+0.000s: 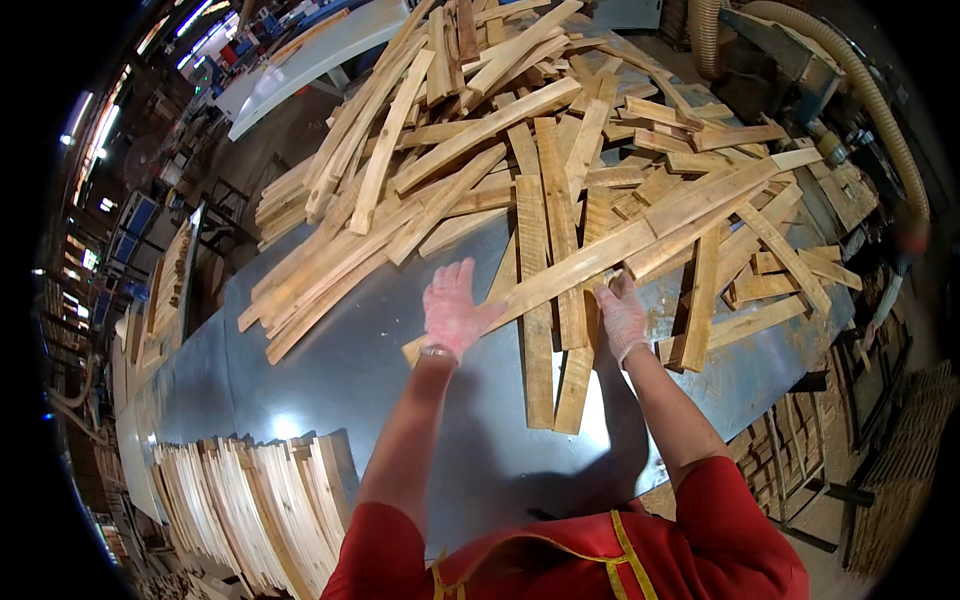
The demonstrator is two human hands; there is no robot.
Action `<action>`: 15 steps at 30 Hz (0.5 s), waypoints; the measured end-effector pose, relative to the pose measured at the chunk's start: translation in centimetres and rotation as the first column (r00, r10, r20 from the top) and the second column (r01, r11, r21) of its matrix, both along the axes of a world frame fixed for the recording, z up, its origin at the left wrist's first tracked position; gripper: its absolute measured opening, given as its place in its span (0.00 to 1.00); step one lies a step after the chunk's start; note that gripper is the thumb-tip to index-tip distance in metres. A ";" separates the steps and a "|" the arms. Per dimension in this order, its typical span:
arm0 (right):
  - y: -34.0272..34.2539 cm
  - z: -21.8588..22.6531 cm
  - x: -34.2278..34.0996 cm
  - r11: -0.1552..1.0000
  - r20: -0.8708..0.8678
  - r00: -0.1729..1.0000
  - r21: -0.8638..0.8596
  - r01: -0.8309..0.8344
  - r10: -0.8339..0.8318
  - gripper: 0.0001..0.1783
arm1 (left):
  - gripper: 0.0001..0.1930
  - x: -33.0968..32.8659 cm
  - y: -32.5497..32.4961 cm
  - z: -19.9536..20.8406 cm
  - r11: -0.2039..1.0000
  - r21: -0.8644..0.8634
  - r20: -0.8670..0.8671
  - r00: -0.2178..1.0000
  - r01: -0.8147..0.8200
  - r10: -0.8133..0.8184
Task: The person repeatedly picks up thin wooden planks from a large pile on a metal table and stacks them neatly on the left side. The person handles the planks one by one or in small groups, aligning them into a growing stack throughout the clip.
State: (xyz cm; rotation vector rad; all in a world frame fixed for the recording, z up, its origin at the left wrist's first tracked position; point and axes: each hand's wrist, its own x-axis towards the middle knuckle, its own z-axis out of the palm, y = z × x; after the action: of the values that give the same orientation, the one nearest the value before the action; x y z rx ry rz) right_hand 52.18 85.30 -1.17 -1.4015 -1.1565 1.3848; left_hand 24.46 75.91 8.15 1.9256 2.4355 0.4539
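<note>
A long pale wooden plank slants across the metal table, from between my forearms up to the far right. My left hand, in a thin pinkish-white glove, is open beside its near part, fingers spread and thumb by the wood. A similar glove covers my right hand, which is closed at the near end of a second plank lying just below the long one; its fingertips are partly hidden. Beneath the long plank, several boards, including a rough-sawn board, point toward me.
A large jumbled heap of wooden boards covers the far side of the metal table. Neatly lined-up strips stand at the near left. A ribbed hose curves at the far right. Slatted wood is stacked on the right.
</note>
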 end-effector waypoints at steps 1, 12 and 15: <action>0.2 0.5 -0.8 1.000 -0.055 0.998 0.002 0.002 -0.002 0.43 | 0.51 0.0 0.3 -2.2 0.998 -0.066 0.232 0.972 -0.024 0.038; -15.9 3.8 -8.5 0.931 -0.543 0.835 -0.248 -0.266 0.094 0.40 | 0.39 3.6 -15.0 -2.7 0.903 -0.428 0.755 0.563 0.032 0.337; -23.7 2.2 -7.9 0.851 -0.486 0.836 -0.297 -0.432 0.255 0.43 | 0.42 3.6 -25.1 -6.1 0.891 -0.454 0.794 0.450 -0.007 0.408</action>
State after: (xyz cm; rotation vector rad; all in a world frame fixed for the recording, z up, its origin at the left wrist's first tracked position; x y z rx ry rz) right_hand 44.30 61.55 1.01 -1.0764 -0.8888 2.1709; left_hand 28.01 50.85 2.06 0.8154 1.8083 0.6767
